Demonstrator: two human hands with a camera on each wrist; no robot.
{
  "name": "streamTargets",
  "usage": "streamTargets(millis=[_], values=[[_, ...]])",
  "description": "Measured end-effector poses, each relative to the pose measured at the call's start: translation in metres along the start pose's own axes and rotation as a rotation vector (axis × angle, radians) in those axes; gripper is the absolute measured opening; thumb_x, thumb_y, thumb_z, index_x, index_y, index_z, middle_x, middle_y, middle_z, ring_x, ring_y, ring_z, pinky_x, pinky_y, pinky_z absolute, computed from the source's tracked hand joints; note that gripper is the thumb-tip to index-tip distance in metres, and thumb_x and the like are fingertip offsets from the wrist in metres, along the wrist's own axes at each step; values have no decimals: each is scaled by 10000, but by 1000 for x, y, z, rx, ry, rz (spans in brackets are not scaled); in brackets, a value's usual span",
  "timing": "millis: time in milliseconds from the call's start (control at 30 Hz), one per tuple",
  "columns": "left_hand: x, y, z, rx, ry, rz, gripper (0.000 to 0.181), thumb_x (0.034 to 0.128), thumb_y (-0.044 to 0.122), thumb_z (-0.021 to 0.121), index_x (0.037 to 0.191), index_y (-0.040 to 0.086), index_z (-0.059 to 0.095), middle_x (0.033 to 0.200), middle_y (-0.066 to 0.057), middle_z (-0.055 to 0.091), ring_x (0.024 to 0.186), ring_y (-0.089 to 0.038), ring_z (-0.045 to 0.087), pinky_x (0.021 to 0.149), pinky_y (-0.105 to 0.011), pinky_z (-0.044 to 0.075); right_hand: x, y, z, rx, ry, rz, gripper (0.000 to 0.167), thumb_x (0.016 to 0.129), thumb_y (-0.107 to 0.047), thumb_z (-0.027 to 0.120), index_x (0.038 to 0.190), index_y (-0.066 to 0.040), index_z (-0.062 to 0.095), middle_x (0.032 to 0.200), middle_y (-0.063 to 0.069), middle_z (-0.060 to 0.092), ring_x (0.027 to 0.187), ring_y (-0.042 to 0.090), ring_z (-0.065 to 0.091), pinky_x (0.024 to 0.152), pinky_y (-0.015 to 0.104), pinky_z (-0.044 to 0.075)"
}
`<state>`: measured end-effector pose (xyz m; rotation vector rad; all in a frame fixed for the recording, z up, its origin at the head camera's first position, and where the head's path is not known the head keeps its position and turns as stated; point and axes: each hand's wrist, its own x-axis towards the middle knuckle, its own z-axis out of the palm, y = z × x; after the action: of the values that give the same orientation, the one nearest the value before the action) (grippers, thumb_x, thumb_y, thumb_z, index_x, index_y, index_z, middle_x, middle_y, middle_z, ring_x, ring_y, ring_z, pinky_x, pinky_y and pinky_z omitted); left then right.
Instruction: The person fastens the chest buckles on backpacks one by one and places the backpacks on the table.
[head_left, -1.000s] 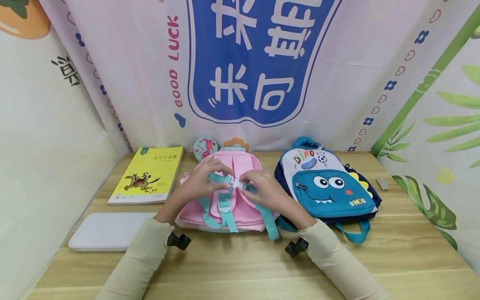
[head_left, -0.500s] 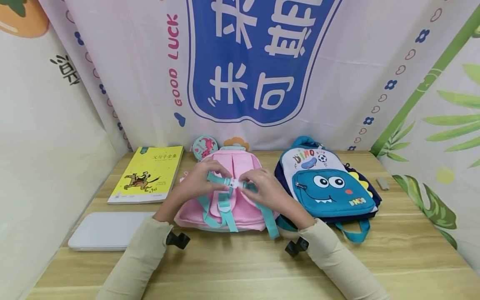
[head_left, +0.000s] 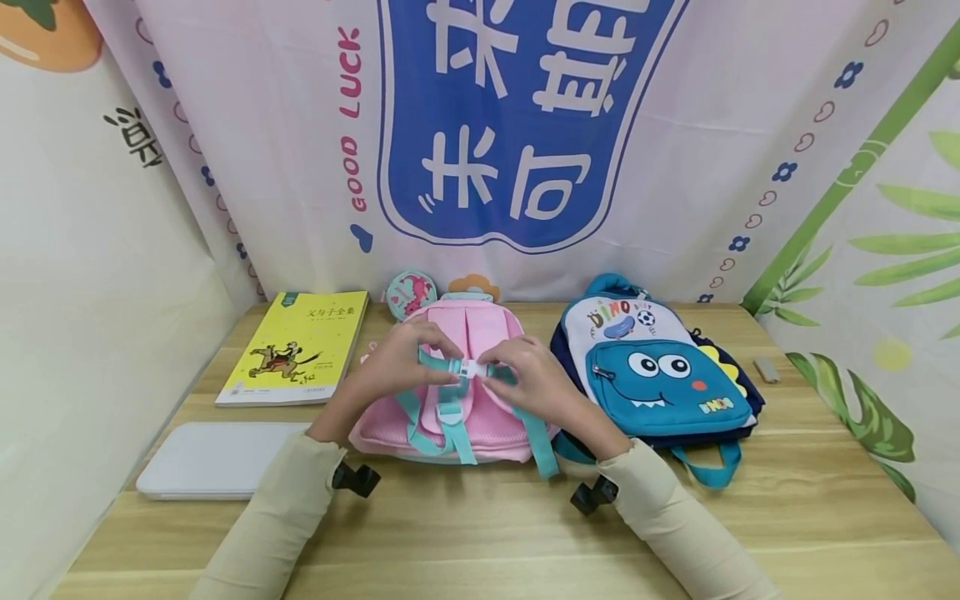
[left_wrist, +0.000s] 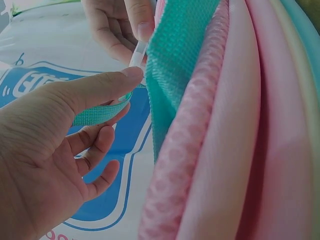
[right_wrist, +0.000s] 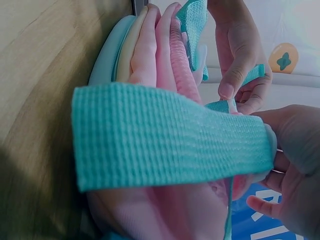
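Observation:
A pink backpack [head_left: 491,417] with turquoise straps lies on the table, its strap side up. Across its middle is a white plastic buckle [head_left: 471,368]. My left hand [head_left: 393,360] pinches the buckle's left end, where a turquoise strap [left_wrist: 100,114] runs through, between thumb and index finger; its other fingers are loosely curled in the left wrist view. From the other side, the fingers of my right hand [head_left: 531,379] pinch the right end. A broad strap end [right_wrist: 165,137] hides part of that grip in the right wrist view.
A blue dinosaur backpack [head_left: 667,383] lies close on the right, with a small grey object [head_left: 767,370] beyond it. To the left are a yellow book [head_left: 296,350] and a white flat case [head_left: 217,461]. A round turquoise-and-pink pouch [head_left: 410,294] sits behind the pink backpack.
Both hands keep their places over the pink backpack. The white buckle between them has turned slightly, and more of its face shows.

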<state>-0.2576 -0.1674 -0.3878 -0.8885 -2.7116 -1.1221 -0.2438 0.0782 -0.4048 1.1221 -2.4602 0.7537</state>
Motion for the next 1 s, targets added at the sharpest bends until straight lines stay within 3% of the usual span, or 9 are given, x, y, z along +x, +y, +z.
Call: streamTargets(millis=[833,1000], values=[[-2,5,-1,-2,9,22,268,751,157,914,996,139,808,946,16,758,968,-157,645,925,-394,514,-1,0,2,19,31,-42,210,865,-80,803,1070,-67,764,1014,52,777,924,190,698,1078,515,452],[-1,3,0,-12,10,21,267,755,163,912,999,136,808,941,5,757,969,-241,656,888,-392,518,-1,1,2,25,44,-44,206,859,-79,809,1061,-64,770,1003,54,779,917,196,693,1067,514,460]])
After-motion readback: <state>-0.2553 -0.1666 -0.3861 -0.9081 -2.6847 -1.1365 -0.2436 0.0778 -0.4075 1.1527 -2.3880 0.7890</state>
